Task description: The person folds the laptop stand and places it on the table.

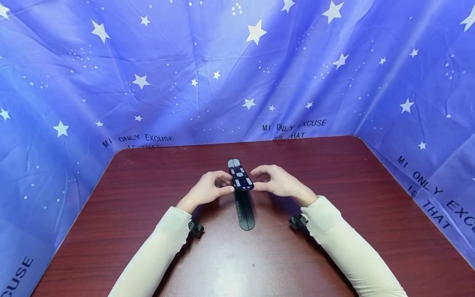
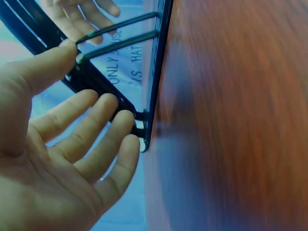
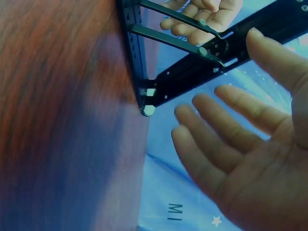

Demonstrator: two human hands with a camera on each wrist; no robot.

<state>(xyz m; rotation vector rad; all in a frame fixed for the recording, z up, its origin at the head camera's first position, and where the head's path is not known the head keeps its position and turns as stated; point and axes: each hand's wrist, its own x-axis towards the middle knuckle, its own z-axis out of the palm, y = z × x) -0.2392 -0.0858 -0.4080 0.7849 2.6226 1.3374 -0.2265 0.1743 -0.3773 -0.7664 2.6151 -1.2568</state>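
Observation:
A black folding stand [image 1: 243, 181], likely a laptop stand, stands on the table, with grey pads on its raised upper plate. Its long base [image 1: 245, 210] lies flat beneath. The wrist views show the plate hinged to the base at one end and propped by two thin struts [image 3: 166, 39]. My left hand [image 1: 211, 187] is at the plate's left side, thumb tip right at its edge near a strut joint, fingers loosely bent. On the other side my right hand [image 1: 278, 181] mirrors it, thumb overlapping the plate's edge in the right wrist view, fingers spread below.
The dark red wooden table [image 1: 122, 231] extends around the stand on all sides. A blue curtain [image 1: 208, 62] with white stars and black lettering hangs behind it and along both sides. Each sleeve cuff carries a small black device [image 1: 196, 229] near the tabletop.

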